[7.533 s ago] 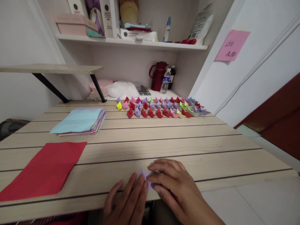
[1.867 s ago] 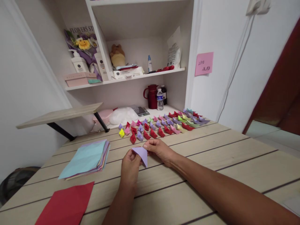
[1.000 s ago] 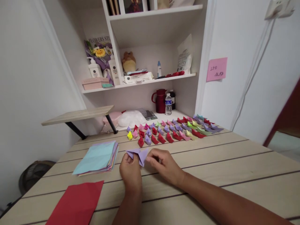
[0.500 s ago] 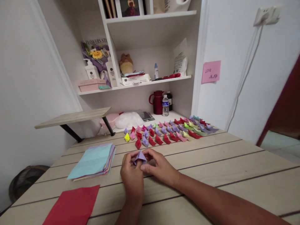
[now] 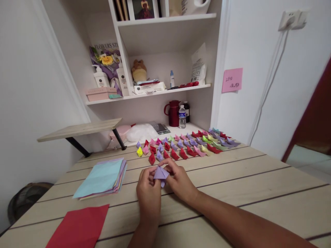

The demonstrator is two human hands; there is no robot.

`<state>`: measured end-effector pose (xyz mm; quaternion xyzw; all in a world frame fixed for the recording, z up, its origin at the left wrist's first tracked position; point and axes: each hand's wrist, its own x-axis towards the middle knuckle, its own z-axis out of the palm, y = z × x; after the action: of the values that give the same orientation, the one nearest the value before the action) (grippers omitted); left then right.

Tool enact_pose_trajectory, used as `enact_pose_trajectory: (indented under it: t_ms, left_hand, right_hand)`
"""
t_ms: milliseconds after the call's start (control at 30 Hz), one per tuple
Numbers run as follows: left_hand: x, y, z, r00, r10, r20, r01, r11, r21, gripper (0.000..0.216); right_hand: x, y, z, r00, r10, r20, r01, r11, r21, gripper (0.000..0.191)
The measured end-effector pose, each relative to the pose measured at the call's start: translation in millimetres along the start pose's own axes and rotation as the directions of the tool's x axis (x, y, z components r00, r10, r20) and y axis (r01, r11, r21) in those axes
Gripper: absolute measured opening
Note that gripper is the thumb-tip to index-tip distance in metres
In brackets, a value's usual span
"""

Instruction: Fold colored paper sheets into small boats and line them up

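A small folded purple paper piece (image 5: 160, 174) is held just above the wooden table (image 5: 232, 175), between both hands. My left hand (image 5: 148, 191) pinches its left side and my right hand (image 5: 179, 181) pinches its right side; both are closed on it. Beyond the hands, several small folded paper shapes (image 5: 186, 146) in red, purple, pink, yellow and green stand in rows near the table's far edge. A stack of coloured paper sheets (image 5: 102, 177) lies to the left of my hands, and a red sheet (image 5: 77, 227) lies at the near left.
White shelves hold a red jug (image 5: 173, 113), a water bottle (image 5: 182, 117), pump bottles, a pink box and a soft toy. A small raised wooden shelf (image 5: 80, 129) stands at the left. A pink note (image 5: 232, 80) sticks to the wall at the right.
The hands brought the purple piece from the near table edge out to mid-table, spread it open a second ago, then pressed it back into a compact peaked shape.
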<state>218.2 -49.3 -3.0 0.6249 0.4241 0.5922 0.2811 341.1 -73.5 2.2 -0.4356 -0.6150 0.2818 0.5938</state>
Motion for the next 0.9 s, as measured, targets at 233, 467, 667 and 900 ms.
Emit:
enact_pose_trajectory:
  t_ms: [233,467,667,900]
  left_hand:
    - [5.2,-8.2,3.3,0.993,-0.074,0.095,0.072,0.997,0.024,0.017]
    - [-51.8,1.9,-22.9,0.941,-0.158,0.3,0.11,0.979,0.172,0.008]
    - [-115.1,5.9,-49.2,0.903,0.186,0.386,-0.345,0.85,0.397,0.017]
    - [-134.4,1.0,-57.0,0.76,0.47,0.449,-0.646,0.622,0.442,0.028]
  right_hand:
    - [6.5,6.1,-6.2,0.992,0.104,0.066,-0.097,0.991,-0.096,0.029]
    - [-45.2,-21.5,-22.5,0.952,0.261,0.158,-0.195,0.919,-0.344,0.025]
    - [-115.2,-55.0,-32.2,0.944,0.256,0.207,-0.034,0.701,-0.713,0.033]
    - [-135.5,-54.8,-29.8,0.963,0.216,0.158,-0.019,0.643,-0.766,0.031]
